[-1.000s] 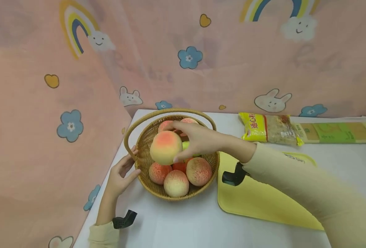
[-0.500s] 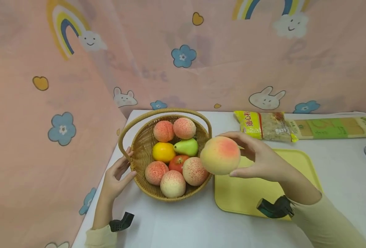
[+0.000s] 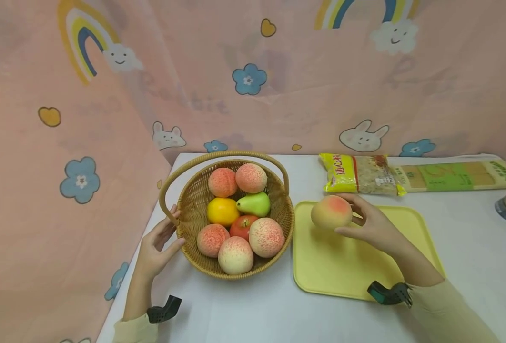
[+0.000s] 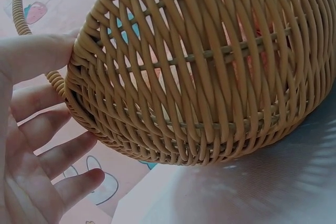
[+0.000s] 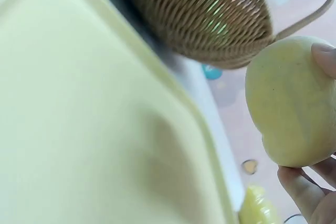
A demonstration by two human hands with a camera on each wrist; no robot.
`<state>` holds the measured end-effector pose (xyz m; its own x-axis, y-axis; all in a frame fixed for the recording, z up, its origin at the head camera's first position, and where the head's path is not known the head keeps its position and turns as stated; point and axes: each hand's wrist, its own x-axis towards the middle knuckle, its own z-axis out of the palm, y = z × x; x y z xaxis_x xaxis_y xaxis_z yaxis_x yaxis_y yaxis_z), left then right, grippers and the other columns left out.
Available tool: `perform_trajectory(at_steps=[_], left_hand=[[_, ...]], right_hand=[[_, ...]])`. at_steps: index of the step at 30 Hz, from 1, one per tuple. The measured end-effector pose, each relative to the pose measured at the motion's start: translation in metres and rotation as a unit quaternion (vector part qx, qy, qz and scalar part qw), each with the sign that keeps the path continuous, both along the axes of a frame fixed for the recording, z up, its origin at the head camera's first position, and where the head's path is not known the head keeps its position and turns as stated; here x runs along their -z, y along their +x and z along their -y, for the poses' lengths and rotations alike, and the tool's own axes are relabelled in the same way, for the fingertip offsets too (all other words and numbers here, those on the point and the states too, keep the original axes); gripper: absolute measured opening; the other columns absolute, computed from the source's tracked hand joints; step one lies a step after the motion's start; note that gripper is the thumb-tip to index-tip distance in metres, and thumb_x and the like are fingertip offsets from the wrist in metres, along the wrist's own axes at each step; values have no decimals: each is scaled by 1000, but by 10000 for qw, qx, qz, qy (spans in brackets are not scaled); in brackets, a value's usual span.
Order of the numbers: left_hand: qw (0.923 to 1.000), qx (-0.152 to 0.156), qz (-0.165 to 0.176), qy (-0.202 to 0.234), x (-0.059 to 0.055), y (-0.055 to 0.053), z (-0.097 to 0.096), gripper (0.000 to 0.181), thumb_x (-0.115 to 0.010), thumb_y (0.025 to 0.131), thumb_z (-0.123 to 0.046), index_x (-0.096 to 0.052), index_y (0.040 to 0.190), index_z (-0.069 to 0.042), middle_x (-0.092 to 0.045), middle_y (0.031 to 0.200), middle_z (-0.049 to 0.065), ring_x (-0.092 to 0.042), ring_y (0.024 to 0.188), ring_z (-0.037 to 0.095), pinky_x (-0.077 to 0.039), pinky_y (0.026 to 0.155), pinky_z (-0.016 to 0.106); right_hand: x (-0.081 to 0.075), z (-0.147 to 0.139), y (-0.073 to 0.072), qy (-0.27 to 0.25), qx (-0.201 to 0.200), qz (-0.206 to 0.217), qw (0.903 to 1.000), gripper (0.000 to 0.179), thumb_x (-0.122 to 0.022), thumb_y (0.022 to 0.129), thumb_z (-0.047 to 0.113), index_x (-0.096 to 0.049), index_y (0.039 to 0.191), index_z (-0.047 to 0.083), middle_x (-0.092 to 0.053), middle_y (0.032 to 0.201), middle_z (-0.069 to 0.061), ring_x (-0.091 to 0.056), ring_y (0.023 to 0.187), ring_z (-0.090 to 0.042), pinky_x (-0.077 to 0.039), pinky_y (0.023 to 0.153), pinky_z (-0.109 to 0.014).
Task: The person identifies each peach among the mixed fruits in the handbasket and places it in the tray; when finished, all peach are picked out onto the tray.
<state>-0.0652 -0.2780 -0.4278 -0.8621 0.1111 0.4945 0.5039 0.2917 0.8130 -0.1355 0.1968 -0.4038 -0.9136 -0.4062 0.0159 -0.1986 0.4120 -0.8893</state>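
Across the white tabletop, I'm seeing the right hand gripping a peach above the yellow tray; well apart, the left hand is touching the basket, fingers loosely extended.

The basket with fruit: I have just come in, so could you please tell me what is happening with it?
A person's right hand holds a peach above the yellow tray, not yet set down. The left hand touches the side of the wicker basket near its handle. Inside are a green pear, a red apple, a yellow fruit and five peach-like fruits.
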Motion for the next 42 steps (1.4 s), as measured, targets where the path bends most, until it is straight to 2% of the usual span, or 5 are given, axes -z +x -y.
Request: perform_trajectory(at_steps=[2,5,19,34,42], left_hand=[[10000,-14,8,-11,-1,1,1,59,-62,75,19,-47,131,12,-35,146,28,-43,133,8,-38,106,16],[9999,-43,111,-30,-2,3,2,58,-61,76,19,-46,132,12,-35,147,27,-42,133,8,-38,106,17],[9990,-112,420,-114,-1,7,5,58,-62,78,15,-45,133,11,-33,148,25,-42,133,7,-38,107,16],[9993,-99,335,-106,-2,3,2,59,-62,77,17,-46,133,11,-34,148,24,-42,133,7,-37,107,17],[10000,22,-10,36,-2,0,-1,59,-62,74,19,-46,131,14,-35,147,26,-45,132,10,-38,106,17]], right_hand=[[9,0,-8,20,-70,205,9998,70,-75,82,18,-38,140,8,-44,138,-8,-44,128,-23,-40,106,-49],[20,1,-20,-94,-249,494,9984,74,-75,81,19,-35,142,7,-43,141,-11,-39,131,-35,-35,108,-56],[41,5,-44,172,-755,765,9941,80,-74,82,20,-30,145,0,-33,149,-21,-29,137,-44,-33,109,-58],[39,0,-47,422,-893,980,9903,86,-71,84,26,-20,150,3,-22,155,-21,-21,140,-44,-23,113,-60],[16,-1,-38,743,-776,237,9939,84,-72,84,24,-24,147,-3,-25,152,-24,-25,139,-45,-25,112,-58]])
